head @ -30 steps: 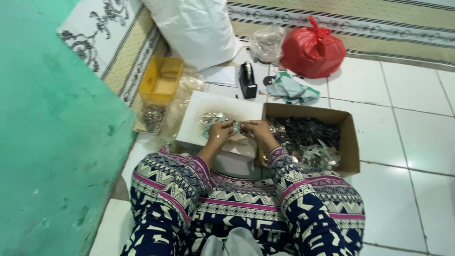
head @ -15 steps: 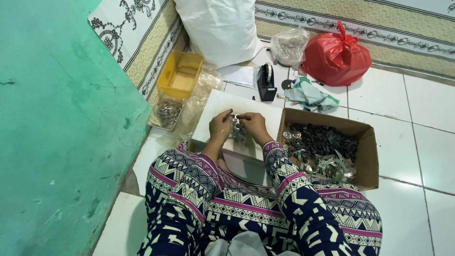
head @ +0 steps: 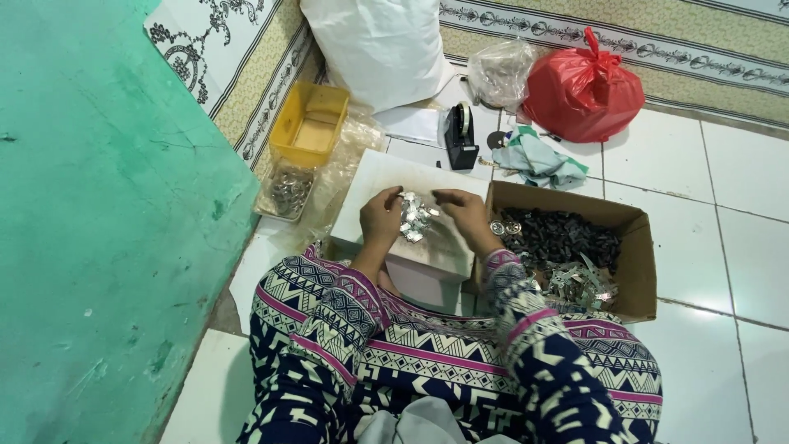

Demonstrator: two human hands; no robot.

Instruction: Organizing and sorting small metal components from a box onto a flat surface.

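Head view, person seated on white glossy floor tiles [head: 744, 177], knees in navy/pink zigzag-print fabric. White flat board [head: 374, 185] sits in front of the lap, rectangular, matte. Small pile of shiny metal pieces [head: 413, 220], thin stamped bits w/ silvery glint, lies near the board's front edge, approx mid-width. L hand [head: 380, 220] curled, fingertips at the pile's left side, touching it; R hand [head: 463, 215] curled, thumb + forefinger pinched toward the pile's right side, cannot tell if a piece is actually held. Brown corrugated cardboard box [head: 637, 226] just beside the board's right edge, flaps open; inside: dark grey small parts heaped toward the back, silvery flat strips toward the front right corner. Beyond the board's far edge: black tape dispenser [head: 460, 138], upright, blocky. Far left of the board: yellow plastic tray [head: 311, 123], rectangular, rigid; clear crinkled plastic bag w/ more metal bits [head: 288, 191] below it. Further back: white woven sack [head: 378, 45], red knotted plastic bag [head: 582, 89], clear bag [head: 500, 72], pale green crumpled cloth [head: 538, 160]. Left: green painted wall [head: 99, 230], scuffed, patchy
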